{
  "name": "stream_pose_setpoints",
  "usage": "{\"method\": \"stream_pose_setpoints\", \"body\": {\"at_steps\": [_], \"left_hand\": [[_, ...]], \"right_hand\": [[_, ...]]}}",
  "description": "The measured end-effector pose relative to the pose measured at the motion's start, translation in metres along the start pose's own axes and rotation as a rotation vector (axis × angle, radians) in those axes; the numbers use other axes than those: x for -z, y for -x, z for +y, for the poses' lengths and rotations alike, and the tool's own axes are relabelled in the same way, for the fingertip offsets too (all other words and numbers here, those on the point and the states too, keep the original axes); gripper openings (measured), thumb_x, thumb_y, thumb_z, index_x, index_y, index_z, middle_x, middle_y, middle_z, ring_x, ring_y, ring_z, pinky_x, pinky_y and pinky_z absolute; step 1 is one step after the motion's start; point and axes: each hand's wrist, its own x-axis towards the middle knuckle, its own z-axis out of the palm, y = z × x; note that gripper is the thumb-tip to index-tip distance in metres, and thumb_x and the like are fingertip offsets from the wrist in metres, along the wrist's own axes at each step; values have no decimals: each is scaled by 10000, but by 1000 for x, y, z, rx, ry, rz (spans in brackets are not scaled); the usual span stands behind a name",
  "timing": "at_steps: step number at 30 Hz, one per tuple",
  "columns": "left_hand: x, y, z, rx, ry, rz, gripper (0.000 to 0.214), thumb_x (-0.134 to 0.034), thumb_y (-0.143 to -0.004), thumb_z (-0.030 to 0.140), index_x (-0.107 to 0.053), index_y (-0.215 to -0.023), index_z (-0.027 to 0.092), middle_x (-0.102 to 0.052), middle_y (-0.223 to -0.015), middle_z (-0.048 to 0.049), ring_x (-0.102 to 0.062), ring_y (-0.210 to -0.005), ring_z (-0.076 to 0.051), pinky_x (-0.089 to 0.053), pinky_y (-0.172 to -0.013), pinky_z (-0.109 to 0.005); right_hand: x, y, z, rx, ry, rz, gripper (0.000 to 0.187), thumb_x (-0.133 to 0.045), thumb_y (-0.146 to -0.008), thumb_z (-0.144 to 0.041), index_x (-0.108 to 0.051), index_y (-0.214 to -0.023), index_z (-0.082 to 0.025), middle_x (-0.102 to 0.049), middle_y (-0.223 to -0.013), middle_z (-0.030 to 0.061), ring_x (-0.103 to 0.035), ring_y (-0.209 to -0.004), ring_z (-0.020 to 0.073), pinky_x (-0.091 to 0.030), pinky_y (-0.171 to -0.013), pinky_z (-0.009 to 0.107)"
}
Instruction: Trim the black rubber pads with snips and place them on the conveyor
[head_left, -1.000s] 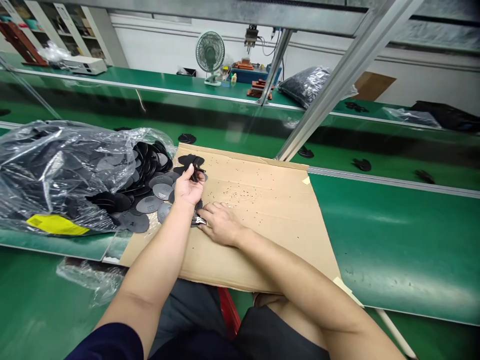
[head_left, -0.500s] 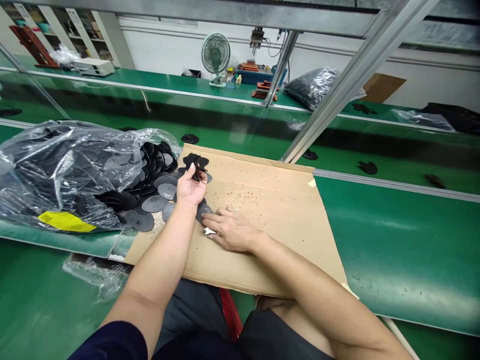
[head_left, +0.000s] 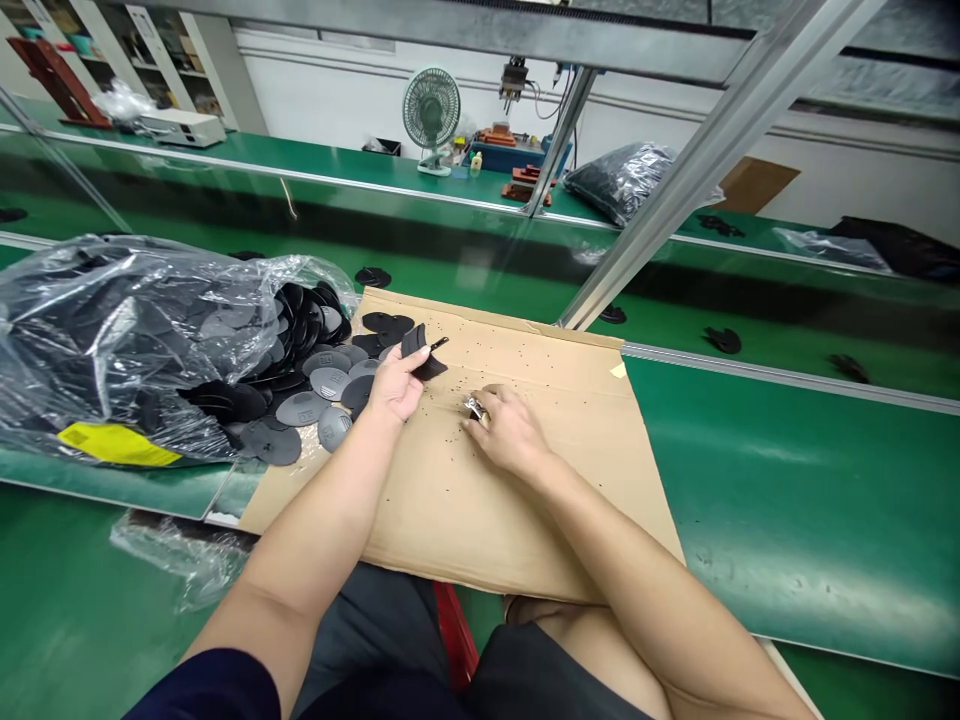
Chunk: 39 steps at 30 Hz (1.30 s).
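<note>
My left hand (head_left: 399, 388) is closed on a black disc-like piece (head_left: 424, 352), held tilted above the cardboard with a narrow tab pointing right. Whether it is one piece or a few together I cannot tell. To its right, my right hand (head_left: 508, 428) has its fingers curled round a small shiny metal tool (head_left: 474, 408), mostly hidden by the fingers. Small dark specks lie scattered on the cardboard sheet (head_left: 525, 520) around the tool. Grey and black oval discs (head_left: 301, 408) are heaped left of my left hand, some printed with markings.
A clear plastic bag (head_left: 135, 330) full of black discs lies open at the left, a yellow label (head_left: 120, 443) on it. A slanted metal post (head_left: 675, 215) rises behind the cardboard. Beyond runs a green belt (head_left: 480, 270), with a fan (head_left: 432, 112) on the shelf above.
My left hand has moved slightly right, bringing the black piece over the cardboard. My right hand has moved up and right from the pile's edge, and the metal tool now shows in its fingers.
</note>
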Motion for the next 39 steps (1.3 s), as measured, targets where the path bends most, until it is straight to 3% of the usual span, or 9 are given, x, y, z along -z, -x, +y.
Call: {"method": "stream_pose_setpoints", "body": {"at_steps": [7, 10, 13, 17, 19, 22, 25, 35, 39], "left_hand": [[1, 2, -16, 69, -166, -11, 296, -708, -624, 14, -625, -887, 124, -666, -850, -62, -643, -768, -166, -541, -792, -348], [2, 1, -20, 125, -206, -16, 270, -700, -661, 34, -627, -903, 129, -664, -878, -78, -648, -776, -170, -547, -777, -349], [2, 2, -23, 178, -250, -32, 213, -673, -717, 75, -633, -919, 129, -662, -898, -100, -649, -769, -176, -550, -748, -342], [0, 8, -29, 208, -370, -103, 194, -697, -715, 134, -646, -902, 131, -664, -882, -92, -638, -731, -170, -539, -725, -319], [-1, 12, -31, 214, -421, -183, 227, -734, -686, 169, -652, -893, 128, -667, -900, -88, -632, -763, -167, -523, -752, -299], [-1, 18, -35, 232, -477, -325, 333, -773, -656, 235, -648, -943, 121, -662, -951, -81, -619, -848, -174, -490, -828, -300], [-1, 23, -39, 210, -505, -388, 440, -784, -651, 270, -621, -1033, 126, -649, -1012, -79, -605, -908, -181, -456, -903, -338], [-3, 24, -47, 14, -611, -273, 488, -806, -591, 236, -599, -1020, 130, -640, -953, -56, -591, -868, -165, -466, -875, -323], [-4, 27, -46, 40, -588, -322, 480, -812, -586, 241, -602, -1003, 130, -642, -947, -58, -594, -869, -169, -473, -871, -330]], "right_hand": [[22, 2, 17, -165, -82, -235, 386, -716, -712, -303, -631, -1082, -230, -629, -1026, 82, -583, -937, 259, -448, -781, 341], [21, 3, 16, -239, -186, -259, 254, -678, -720, -282, -636, -963, -222, -654, -880, 49, -595, -821, 233, -440, -708, 321], [16, 2, 17, -325, -446, -128, 135, -616, -732, -293, -594, -831, -204, -618, -739, 11, -566, -693, 187, -428, -652, 299], [12, 0, 18, -250, -937, 135, 245, -603, -719, -384, -542, -845, -183, -576, -738, 0, -530, -672, 152, -449, -670, 291], [10, -1, 17, -218, -1035, 193, 288, -633, -694, -399, -550, -857, -176, -567, -737, 0, -517, -664, 145, -451, -669, 288], [7, -2, 16, -282, -1092, 250, 315, -676, -656, -364, -575, -884, -172, -571, -728, 1, -508, -645, 140, -450, -646, 282], [2, -2, 15, -328, -1142, 292, 338, -691, -639, -342, -583, -913, -177, -585, -749, 6, -522, -660, 147, -460, -653, 288], [-4, -3, 10, -268, -1046, 387, 278, -677, -679, -350, -591, -882, -180, -602, -784, 22, -548, -702, 160, -480, -677, 291], [-4, -2, 9, -273, -1081, 394, 299, -694, -679, -373, -587, -880, -179, -587, -741, 14, -538, -668, 154, -476, -642, 282]]}}
